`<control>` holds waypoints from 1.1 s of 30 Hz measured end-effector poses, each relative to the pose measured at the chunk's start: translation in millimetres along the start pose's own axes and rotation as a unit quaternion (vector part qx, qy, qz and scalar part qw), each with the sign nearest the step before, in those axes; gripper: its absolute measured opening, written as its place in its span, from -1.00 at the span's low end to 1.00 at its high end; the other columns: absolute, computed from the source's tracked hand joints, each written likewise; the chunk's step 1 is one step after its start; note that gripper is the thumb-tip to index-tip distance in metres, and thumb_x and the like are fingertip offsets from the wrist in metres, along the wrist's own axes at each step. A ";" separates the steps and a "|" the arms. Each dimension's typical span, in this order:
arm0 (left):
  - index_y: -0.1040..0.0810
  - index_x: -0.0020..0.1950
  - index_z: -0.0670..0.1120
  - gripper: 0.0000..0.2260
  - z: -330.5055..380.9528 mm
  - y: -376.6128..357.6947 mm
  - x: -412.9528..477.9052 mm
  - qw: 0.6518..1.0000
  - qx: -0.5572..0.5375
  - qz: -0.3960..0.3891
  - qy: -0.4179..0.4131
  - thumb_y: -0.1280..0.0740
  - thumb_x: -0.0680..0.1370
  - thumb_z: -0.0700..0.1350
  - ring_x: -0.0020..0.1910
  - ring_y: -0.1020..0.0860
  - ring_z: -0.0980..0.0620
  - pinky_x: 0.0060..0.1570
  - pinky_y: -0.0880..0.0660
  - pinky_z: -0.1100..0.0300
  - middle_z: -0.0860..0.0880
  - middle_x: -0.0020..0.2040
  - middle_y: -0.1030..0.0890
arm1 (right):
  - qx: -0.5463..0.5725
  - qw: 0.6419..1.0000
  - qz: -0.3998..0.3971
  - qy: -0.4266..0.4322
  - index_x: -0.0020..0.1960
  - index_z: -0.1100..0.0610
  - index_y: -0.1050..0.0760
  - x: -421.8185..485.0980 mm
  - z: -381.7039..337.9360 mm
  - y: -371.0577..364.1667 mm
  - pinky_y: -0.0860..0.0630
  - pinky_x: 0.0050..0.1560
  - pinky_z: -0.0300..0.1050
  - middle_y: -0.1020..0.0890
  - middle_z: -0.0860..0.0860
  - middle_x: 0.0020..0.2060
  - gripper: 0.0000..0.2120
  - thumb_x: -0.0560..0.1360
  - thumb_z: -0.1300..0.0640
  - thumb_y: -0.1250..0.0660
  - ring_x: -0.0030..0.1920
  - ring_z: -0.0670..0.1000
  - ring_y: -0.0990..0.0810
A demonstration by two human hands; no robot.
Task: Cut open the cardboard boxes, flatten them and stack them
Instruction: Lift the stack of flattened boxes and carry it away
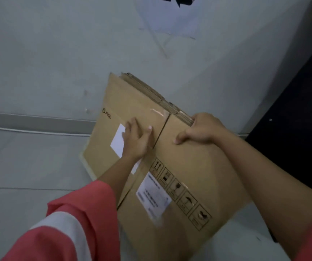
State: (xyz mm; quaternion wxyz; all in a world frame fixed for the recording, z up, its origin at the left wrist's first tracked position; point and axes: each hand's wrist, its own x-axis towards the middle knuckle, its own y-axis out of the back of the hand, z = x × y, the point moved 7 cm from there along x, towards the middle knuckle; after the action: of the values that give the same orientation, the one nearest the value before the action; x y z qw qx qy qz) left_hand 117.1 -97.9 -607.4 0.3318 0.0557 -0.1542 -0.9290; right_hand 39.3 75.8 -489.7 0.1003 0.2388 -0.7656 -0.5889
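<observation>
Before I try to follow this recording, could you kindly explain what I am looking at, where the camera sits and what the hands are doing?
There is no machine here: a person works bare-handed, and the single picture comes from a camera worn on their head, looking forward and down. Several flattened cardboard boxes lean towards a pale wall. The left hand, in a pink and white sleeve, lies flat on the front box beside a white label. The right hand grips that box's top edge, thumb in front, fingers curled over behind.
</observation>
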 end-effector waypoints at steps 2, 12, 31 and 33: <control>-0.07 0.58 -0.07 -0.38 -3.6 -10.1 0.4 0.998 0.006 -0.036 -0.047 -0.28 0.60 0.01 0.55 -0.04 -0.04 0.47 -0.05 0.09 -0.07 0.58 -0.08 | -0.002 0.999 0.009 -0.031 0.02 0.10 -0.60 9.2 10.6 5.0 -0.48 -0.14 -0.14 -0.62 0.07 -0.02 -0.37 0.09 -0.27 -0.55 -0.03 0.11 -0.59; -0.11 0.56 -0.11 -0.06 -166.3 -66.8 -53.4 0.948 0.060 -0.083 0.301 -0.25 0.38 0.44 0.50 -0.17 -0.16 0.42 -0.13 -0.04 -0.13 0.52 -0.21 | 0.012 0.996 -0.005 -0.091 0.08 0.04 -0.60 25.0 76.5 -8.4 -0.54 0.05 -0.06 -0.65 0.06 0.00 -0.36 0.09 -0.24 -0.55 -0.05 0.10 -0.60; -0.40 0.38 -0.07 0.07 -242.3 -84.6 -98.9 0.887 -0.152 -0.025 0.435 -0.56 0.00 0.42 0.22 -0.48 -0.20 0.21 -0.46 -0.15 -0.14 0.31 -0.49 | 0.228 0.958 -0.034 -0.171 -0.09 0.07 -0.61 -4.6 170.2 -29.5 -0.50 -0.17 -0.15 -0.67 0.03 -0.14 -0.65 0.17 0.08 -0.61 -0.13 0.04 -0.63; -0.34 0.43 -0.09 -0.03 -232.8 -84.0 -98.8 0.906 -0.095 -0.033 0.411 -0.53 0.18 0.38 0.26 -0.43 -0.23 0.20 -0.43 -0.08 -0.18 0.35 -0.42 | 0.247 0.947 -0.023 -0.206 -0.02 0.12 -0.61 -14.9 196.6 -34.2 -0.50 -0.14 -0.14 -0.67 0.06 -0.12 -0.56 0.14 0.07 -0.61 -0.11 0.06 -0.64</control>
State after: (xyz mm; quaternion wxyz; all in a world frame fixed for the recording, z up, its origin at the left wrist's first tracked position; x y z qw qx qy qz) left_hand 191.1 -31.8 -854.7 0.3382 0.4059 0.0863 -0.8446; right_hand -24.8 244.2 -576.6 -0.1350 0.1474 -0.8853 -0.4200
